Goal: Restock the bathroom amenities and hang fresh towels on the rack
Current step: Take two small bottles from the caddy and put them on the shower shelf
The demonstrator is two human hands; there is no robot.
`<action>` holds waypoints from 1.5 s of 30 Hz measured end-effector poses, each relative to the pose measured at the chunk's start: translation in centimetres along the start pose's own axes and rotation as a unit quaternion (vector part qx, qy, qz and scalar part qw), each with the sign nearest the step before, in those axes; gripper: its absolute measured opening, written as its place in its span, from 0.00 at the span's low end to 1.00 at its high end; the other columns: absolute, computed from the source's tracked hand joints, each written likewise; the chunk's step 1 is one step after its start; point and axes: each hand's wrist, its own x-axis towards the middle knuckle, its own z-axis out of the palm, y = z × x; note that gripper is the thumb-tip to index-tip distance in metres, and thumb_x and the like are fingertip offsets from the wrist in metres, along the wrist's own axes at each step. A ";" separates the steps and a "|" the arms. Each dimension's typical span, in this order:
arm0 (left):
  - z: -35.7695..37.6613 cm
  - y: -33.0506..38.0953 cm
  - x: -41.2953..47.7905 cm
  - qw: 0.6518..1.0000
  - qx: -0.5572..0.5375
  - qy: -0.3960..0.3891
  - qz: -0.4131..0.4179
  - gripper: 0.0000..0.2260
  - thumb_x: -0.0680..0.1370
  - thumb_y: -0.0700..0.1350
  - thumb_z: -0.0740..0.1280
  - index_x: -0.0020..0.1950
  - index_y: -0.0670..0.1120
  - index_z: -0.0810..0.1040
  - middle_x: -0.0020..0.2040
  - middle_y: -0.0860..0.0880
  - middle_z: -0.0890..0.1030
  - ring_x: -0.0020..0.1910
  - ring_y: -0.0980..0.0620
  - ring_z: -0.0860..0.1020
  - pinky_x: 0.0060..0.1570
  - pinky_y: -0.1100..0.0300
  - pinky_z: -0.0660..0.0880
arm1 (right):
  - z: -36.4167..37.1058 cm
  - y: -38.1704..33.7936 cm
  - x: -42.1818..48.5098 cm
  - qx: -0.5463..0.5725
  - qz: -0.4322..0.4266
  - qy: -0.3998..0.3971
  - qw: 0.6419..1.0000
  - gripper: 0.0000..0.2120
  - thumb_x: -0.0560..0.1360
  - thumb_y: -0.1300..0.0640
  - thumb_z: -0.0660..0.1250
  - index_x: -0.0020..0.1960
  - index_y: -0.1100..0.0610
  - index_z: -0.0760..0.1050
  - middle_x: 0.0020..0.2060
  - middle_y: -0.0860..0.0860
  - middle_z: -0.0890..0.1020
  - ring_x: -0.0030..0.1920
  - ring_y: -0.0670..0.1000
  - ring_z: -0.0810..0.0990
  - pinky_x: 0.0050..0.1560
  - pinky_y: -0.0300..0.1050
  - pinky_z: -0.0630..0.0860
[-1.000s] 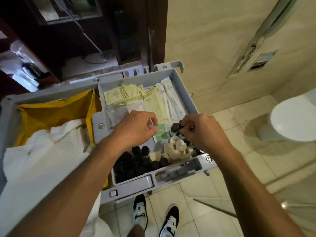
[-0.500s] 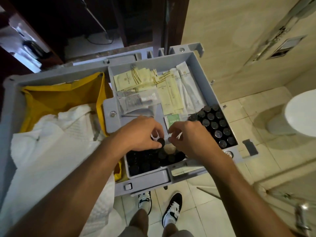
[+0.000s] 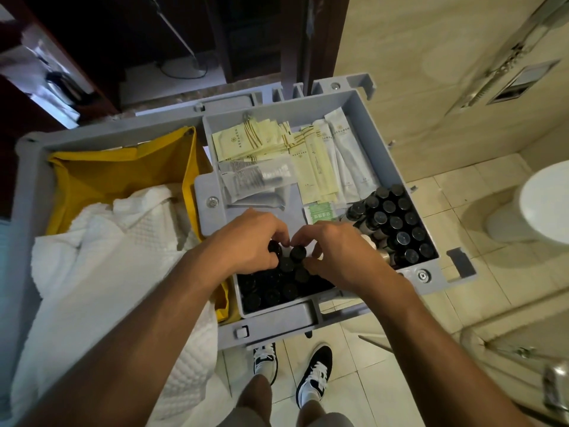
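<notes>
At frame centre, the left hand (image 3: 249, 241) pinches an upright small black-capped toiletry bottle (image 3: 275, 248) and the right hand (image 3: 335, 251) pinches the neighbour bottle (image 3: 297, 252), caps straight below their fingertips.

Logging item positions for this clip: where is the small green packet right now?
In the head view, the green packet lies in the grey tray, just beyond the right hand, between the cream sachets and the black-capped bottles.
</notes>
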 end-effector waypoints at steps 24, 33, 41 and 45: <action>-4.3 -1.0 0.0 0.955 -0.253 0.123 0.091 0.11 0.80 0.43 0.69 0.61 0.54 0.82 0.60 0.53 0.82 0.56 0.58 0.81 0.59 0.61 0.77 | -5.4 -1.7 -1.6 0.147 0.078 0.132 0.977 0.10 0.78 0.53 0.72 0.59 0.49 0.78 0.49 0.41 0.83 0.48 0.34 0.81 0.49 0.27 0.75; -9.2 3.0 -3.4 0.841 -0.501 0.020 0.203 0.15 0.82 0.34 0.61 0.64 0.48 0.79 0.56 0.47 0.85 0.57 0.48 0.83 0.54 0.49 0.82 | -13.5 -7.4 -6.6 0.288 0.044 0.191 0.938 0.09 0.81 0.58 0.66 0.59 0.48 0.80 0.52 0.46 0.85 0.53 0.46 0.84 0.55 0.51 0.83; -11.1 6.4 -4.4 0.743 -0.597 -0.066 0.295 0.11 0.77 0.39 0.61 0.49 0.45 0.83 0.52 0.43 0.84 0.52 0.45 0.84 0.48 0.53 0.82 | -15.7 -8.3 -10.5 0.417 0.036 0.234 0.877 0.17 0.75 0.55 0.64 0.63 0.55 0.79 0.55 0.54 0.85 0.58 0.56 0.83 0.60 0.60 0.80; -10.4 7.7 -4.2 0.714 -0.613 -0.118 0.317 0.09 0.79 0.37 0.63 0.55 0.45 0.81 0.54 0.40 0.82 0.54 0.42 0.83 0.49 0.50 0.81 | -15.2 -8.1 -12.6 0.452 0.047 0.265 0.851 0.18 0.76 0.58 0.63 0.64 0.59 0.78 0.54 0.56 0.85 0.59 0.62 0.82 0.61 0.65 0.77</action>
